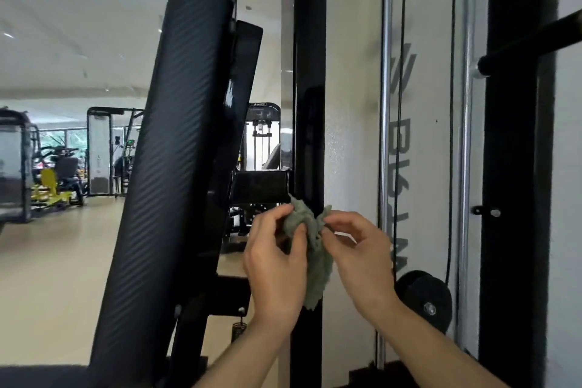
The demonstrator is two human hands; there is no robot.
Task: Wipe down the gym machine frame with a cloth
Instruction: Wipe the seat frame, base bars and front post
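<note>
Now my left hand [277,258] and right hand [359,249] pinch the green cloth [316,258] between them, bunching it (not wiping yet); next, press it on the black frame post [310,104] just behind.

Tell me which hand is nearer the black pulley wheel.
Right. The right hand sits just up-left of the pulley wheel; the left hand is farther left, beyond the cloth both hold.
</note>
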